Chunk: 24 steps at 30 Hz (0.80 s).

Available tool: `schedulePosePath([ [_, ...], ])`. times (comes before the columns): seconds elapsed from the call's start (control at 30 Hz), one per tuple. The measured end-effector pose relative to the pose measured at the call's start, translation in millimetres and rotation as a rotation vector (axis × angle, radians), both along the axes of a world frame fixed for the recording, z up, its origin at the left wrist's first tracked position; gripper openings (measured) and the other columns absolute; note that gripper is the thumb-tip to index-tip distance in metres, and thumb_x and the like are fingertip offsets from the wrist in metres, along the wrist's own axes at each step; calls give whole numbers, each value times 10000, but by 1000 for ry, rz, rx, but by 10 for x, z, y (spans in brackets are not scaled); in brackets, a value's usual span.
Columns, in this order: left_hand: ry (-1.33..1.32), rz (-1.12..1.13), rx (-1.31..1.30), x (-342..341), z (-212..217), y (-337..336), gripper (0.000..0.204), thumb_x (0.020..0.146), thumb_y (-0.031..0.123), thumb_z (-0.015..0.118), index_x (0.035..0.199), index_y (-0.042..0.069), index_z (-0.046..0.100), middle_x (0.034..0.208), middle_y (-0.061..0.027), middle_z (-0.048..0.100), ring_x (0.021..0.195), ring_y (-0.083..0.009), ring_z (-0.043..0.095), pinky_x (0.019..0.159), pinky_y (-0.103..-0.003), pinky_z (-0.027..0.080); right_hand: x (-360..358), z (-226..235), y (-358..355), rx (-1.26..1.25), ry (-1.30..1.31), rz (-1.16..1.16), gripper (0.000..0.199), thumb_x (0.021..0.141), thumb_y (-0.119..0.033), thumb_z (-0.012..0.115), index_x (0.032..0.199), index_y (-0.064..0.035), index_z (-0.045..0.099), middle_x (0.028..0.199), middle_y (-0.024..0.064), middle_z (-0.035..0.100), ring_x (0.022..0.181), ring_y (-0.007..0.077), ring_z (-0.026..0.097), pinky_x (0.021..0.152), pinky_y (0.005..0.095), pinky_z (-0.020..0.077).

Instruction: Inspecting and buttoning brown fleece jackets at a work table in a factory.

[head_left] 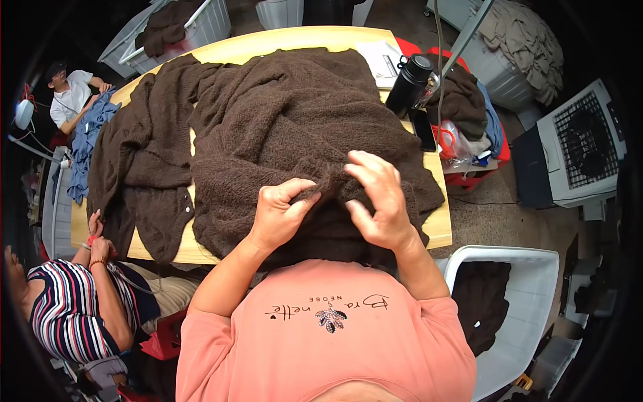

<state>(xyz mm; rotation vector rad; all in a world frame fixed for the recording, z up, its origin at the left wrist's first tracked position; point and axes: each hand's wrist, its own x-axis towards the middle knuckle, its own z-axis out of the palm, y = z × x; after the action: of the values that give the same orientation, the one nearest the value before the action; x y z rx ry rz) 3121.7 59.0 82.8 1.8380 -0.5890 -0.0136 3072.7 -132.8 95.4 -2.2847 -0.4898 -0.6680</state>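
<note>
A dark brown knitted garment (288, 127) lies spread and rumpled over the table in front of me. With thumb and forefinger, my left hand (282, 213) pinches a fold of it near the table's front edge. Just to the right, my right hand (378, 201) has its fingers curved and apart, thumb separated from them. Its fingertips are close to the raised bit of knit between both hands; whether they touch it I cannot tell. Another brown knitted garment (151, 147), with small pale buttons, lies on the left part of the table.
The pale wooden table (439, 228) carries a black flask (408, 84), a phone (423, 129) and papers (380, 61). A white bin (529, 315) with brown fabric stands at right. A fan unit (583, 147) is beyond. A striped-shirt person (77, 308) sits left; another person (70, 94) handles blue fabric.
</note>
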Motion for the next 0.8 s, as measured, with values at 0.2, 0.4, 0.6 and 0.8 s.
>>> schedulePosePath([
  [0.2, -97, -101, -101, 2, 5, 7, 78, 755, -31, 620, 833, -27, 616, 714, -92, 607, 634, -149, 571, 592, -248, 452, 268, -276, 42, 104, 55, 254, 276, 681, 18, 647, 950, -29, 606, 884, 80, 599, 815, 254, 557, 795, 341, 389],
  [0.4, 305, -74, -180, -18, -74, 91, 59, 793, -25, 606, 846, -14, 631, 707, 26, 586, 654, -35, 501, 580, -206, 429, 154, -255, 125, 607, 357, 324, 58, 769, 45, 600, 818, 13, 608, 727, 51, 579, 674, 94, 529, 582, 228, 409],
  [0.6, 445, -144, -236, -41, -112, 20, 12, 787, -4, 635, 798, -4, 640, 691, 49, 572, 619, -15, 483, 525, -175, 393, 150, -268, 188, 311, 166, 243, 81, 700, 37, 584, 773, 2, 589, 676, 86, 563, 626, 202, 544, 605, 299, 426],
  [0.8, 507, -221, -262, -59, -92, -33, 36, 774, -24, 628, 782, 10, 636, 689, 57, 559, 605, -12, 467, 518, -167, 374, 109, -313, 257, 184, -13, 125, 134, 669, 32, 597, 790, -17, 569, 732, 90, 573, 694, 255, 550, 671, 340, 412],
])
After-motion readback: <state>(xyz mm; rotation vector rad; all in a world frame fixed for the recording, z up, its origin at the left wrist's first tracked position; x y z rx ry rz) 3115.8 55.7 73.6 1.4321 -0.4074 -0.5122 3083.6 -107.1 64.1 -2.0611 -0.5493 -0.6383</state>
